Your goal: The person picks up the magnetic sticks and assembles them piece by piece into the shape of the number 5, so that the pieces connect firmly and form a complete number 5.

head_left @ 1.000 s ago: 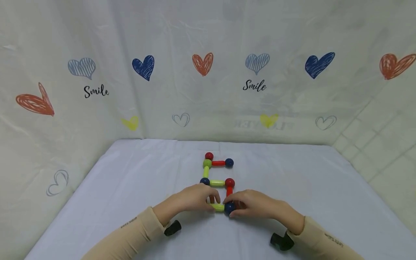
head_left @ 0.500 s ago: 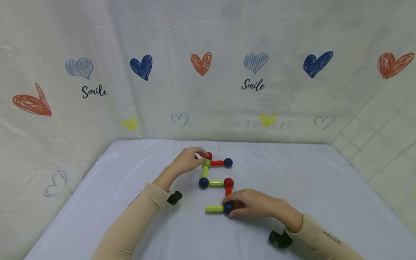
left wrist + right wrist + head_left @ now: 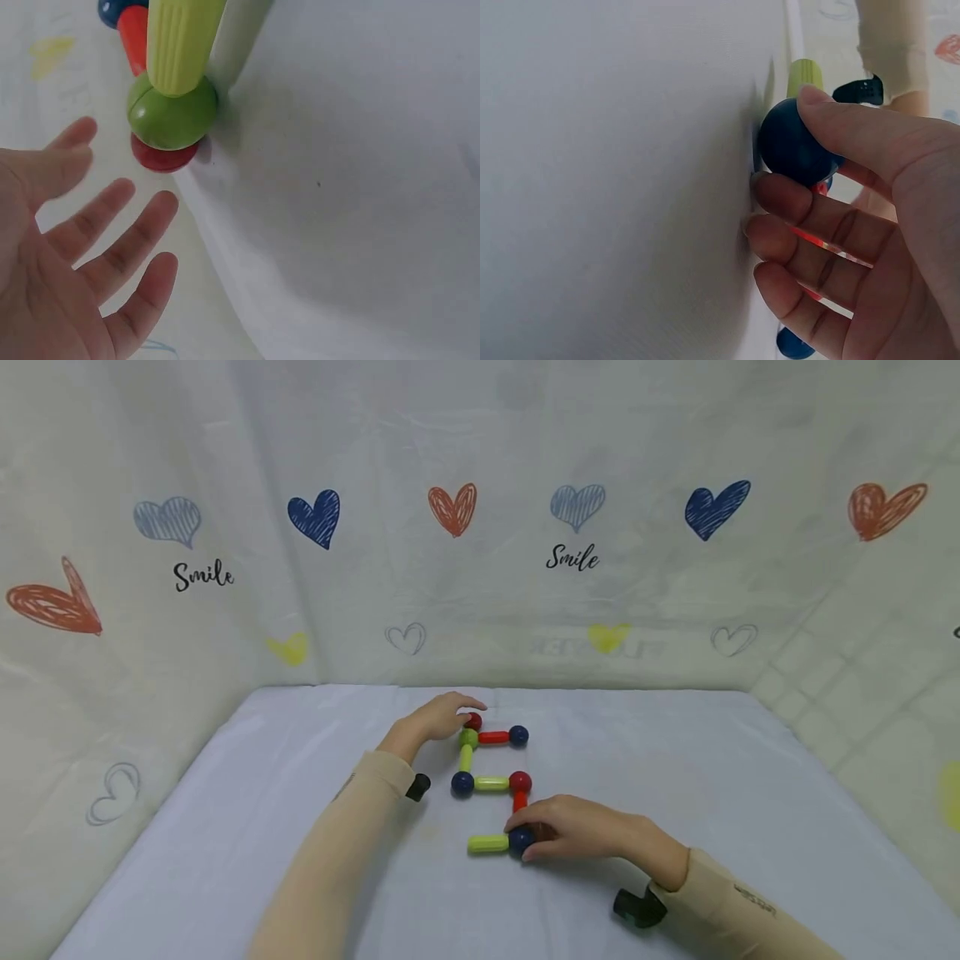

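Observation:
A zigzag of toy building sticks and balls lies on the white cloth. My right hand pinches the blue ball at its near end between thumb and fingers, as the right wrist view also shows. A yellow-green stick points left from that ball, and a red stick runs up to a red ball. At the far end my left hand hovers around a second red ball, its fingers spread. That ball touches a green ball; in the left wrist view, the fingers appear apart from both.
The chain's middle has a dark blue ball joined to yellow-green sticks. A red stick with another blue ball extends right from the green ball. Behind the table hangs a white curtain printed with hearts.
My left hand left the near yellow-green stick, reached to the far red ball, and now has its fingers spread there. The right hand stays on the blue ball. The view shifted slightly.

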Action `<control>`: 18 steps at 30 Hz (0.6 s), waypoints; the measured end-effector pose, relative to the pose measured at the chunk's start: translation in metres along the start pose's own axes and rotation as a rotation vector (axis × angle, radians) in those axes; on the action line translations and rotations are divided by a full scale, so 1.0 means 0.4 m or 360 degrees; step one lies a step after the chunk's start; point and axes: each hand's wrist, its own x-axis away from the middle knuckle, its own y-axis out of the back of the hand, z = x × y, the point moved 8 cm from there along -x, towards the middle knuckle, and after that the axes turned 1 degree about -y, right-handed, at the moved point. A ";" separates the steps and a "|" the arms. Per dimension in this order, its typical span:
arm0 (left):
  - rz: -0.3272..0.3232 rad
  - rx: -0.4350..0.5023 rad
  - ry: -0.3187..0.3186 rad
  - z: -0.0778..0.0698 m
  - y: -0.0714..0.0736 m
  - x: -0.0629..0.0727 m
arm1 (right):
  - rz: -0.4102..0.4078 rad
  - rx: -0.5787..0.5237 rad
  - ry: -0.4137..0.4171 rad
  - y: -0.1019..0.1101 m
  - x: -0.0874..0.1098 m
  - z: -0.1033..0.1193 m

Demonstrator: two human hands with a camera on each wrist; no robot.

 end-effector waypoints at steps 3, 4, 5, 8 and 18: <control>0.0028 -0.0010 0.0068 0.009 -0.003 -0.004 | 0.0007 0.0010 -0.0008 -0.001 -0.002 0.002; 0.0036 -0.0026 0.0086 0.013 -0.004 -0.007 | 0.0005 0.0015 0.0002 -0.001 -0.002 0.003; 0.0044 -0.0041 0.0104 0.015 -0.006 -0.008 | 0.0005 0.0019 0.0009 0.000 -0.002 0.004; 0.0080 -0.0084 0.0118 0.020 -0.016 -0.015 | 0.0001 0.0029 0.0034 0.001 -0.001 0.007; 0.0060 -0.0148 0.0104 0.034 -0.036 -0.039 | 0.0005 0.0031 0.0007 -0.001 0.000 0.000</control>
